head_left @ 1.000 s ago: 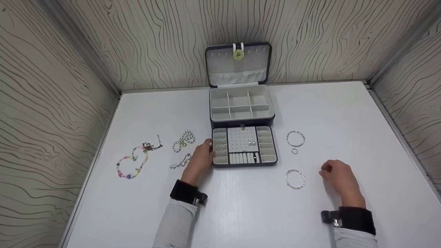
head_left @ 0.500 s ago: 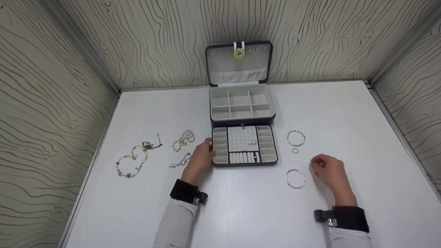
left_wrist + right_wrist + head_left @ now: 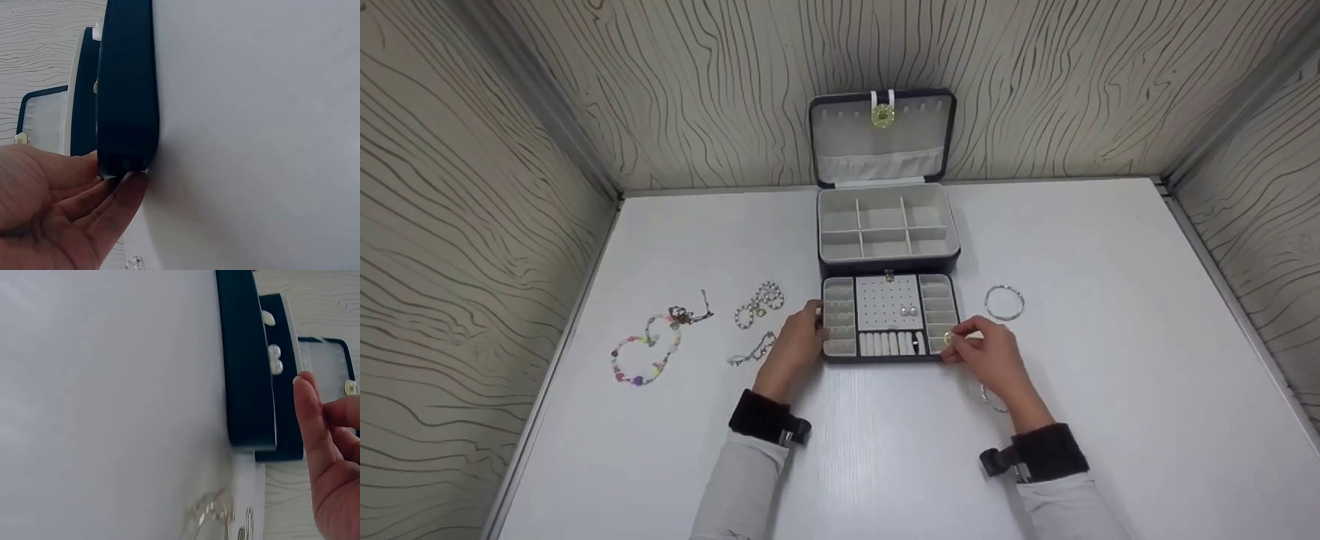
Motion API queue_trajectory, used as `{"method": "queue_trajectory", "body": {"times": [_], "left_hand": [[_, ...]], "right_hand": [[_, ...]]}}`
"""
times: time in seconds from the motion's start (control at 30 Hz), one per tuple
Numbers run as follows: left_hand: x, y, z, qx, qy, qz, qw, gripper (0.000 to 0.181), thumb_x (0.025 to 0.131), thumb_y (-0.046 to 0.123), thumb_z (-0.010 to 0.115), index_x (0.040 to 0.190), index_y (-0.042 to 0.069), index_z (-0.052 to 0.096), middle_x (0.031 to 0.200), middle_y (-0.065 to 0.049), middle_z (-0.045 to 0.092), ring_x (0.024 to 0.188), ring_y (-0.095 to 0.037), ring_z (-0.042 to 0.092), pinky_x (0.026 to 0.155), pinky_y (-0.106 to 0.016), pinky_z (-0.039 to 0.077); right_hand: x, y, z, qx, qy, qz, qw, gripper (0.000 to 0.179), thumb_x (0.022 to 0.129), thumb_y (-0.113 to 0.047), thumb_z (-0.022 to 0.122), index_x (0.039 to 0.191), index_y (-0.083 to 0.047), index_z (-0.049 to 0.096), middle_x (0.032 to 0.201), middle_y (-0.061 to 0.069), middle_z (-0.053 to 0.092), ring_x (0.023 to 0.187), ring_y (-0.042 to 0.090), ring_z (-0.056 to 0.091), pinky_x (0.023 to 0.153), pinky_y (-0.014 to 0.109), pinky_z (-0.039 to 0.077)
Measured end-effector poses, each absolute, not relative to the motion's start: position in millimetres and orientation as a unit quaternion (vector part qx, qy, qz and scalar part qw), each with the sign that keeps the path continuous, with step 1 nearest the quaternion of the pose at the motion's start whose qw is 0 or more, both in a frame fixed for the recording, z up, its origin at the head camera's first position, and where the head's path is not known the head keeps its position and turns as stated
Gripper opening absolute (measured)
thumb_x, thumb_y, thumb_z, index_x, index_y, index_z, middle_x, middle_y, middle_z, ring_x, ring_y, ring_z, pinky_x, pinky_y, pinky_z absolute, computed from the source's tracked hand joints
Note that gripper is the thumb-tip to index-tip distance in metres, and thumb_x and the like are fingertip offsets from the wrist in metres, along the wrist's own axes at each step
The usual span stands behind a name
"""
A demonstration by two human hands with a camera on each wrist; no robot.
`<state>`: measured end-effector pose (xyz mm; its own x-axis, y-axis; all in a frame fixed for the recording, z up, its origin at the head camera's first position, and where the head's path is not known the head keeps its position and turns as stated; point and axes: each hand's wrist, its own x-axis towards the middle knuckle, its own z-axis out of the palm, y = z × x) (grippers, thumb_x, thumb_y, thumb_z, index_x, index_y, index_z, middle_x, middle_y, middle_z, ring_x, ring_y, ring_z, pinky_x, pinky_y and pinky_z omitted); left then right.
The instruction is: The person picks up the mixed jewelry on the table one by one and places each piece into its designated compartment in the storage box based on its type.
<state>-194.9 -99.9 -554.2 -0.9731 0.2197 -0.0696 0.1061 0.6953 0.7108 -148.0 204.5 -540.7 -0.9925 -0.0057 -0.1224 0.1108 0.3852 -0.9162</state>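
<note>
My left hand [image 3: 795, 341] grips the left side of a dark-blue jewellery tray [image 3: 889, 358]; in the left wrist view its thumb and fingers pinch the tray's end. Over the tray's front right compartment, my right hand [image 3: 994, 356] pinches a small round gold-coloured piece of jewellery [image 3: 947, 340] between thumb and fingers. Two pearl earrings [image 3: 908, 310] sit on the perforated panel, and a dark ring [image 3: 916, 343] shows in the ring rolls. Behind the tray stands the jewellery box [image 3: 889, 265], its lid [image 3: 847, 142] raised.
To the right lies a silver bracelet [image 3: 1004, 302]; another bracelet [image 3: 994, 400] is partly hidden beneath the right hand. At left are a beaded necklace [image 3: 638, 380], a dark chain [image 3: 690, 317], a pearl bracelet [image 3: 757, 306] and a silver chain bracelet [image 3: 752, 349]. A patterned wall [image 3: 697, 112] stands behind.
My right hand has moved left from the table's right side to the tray's front right corner, and a gold-coloured piece now shows at its fingertips. The left hand has stayed on the tray.
</note>
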Motion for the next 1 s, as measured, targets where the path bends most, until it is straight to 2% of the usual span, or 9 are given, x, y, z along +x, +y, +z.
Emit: {"method": "queue_trajectory", "body": {"times": [0.27,0.53,0.73,1.0], "left_hand": [[-194.2,-99.4,-552.1,0.078,0.917,0.383,0.084,0.046,0.094,0.003,0.059,0.138,-0.003,0.046,0.122,-0.026,0.061,0.116,-0.036,0.058,0.099,-0.045,0.045],[-194.5,-98.2,-552.4,0.068,0.920,0.375,0.093,0.046,0.095,0.003,0.057,0.140,-0.002,0.045,0.126,-0.023,0.061,0.118,-0.032,0.057,0.099,-0.043,0.045],[-194.6,-97.5,-553.0,0.058,0.920,0.374,0.099,0.046,0.095,0.002,0.057,0.139,-0.001,0.045,0.127,-0.022,0.060,0.120,-0.032,0.057,0.101,-0.043,0.044],[-195.9,-98.1,-552.4,0.069,0.920,0.373,0.094,0.046,0.095,0.002,0.058,0.139,-0.002,0.045,0.126,-0.024,0.060,0.118,-0.033,0.057,0.099,-0.044,0.045]], "right_hand": [[-163.9,172.2,-541.3,0.003,0.816,-0.572,0.087,0.009,0.094,0.006,0.056,0.101,0.009,0.058,0.079,0.015,0.068,0.072,0.025,0.071,0.068,0.033,0.059],[-171.5,164.7,-547.6,-0.042,0.876,-0.478,0.052,0.004,0.088,-0.001,0.069,0.092,-0.001,0.069,0.077,0.003,0.064,0.066,0.016,0.059,0.056,0.027,0.050],[-172.5,162.5,-552.2,-0.052,0.883,-0.465,0.048,0.006,0.085,-0.006,0.073,0.088,-0.002,0.070,0.077,0.000,0.064,0.068,0.015,0.056,0.059,0.027,0.047],[-171.8,160.1,-552.2,-0.062,0.886,-0.458,0.046,0.004,0.083,-0.004,0.074,0.084,-0.005,0.071,0.080,0.000,0.065,0.072,0.015,0.059,0.064,0.028,0.050]]}}
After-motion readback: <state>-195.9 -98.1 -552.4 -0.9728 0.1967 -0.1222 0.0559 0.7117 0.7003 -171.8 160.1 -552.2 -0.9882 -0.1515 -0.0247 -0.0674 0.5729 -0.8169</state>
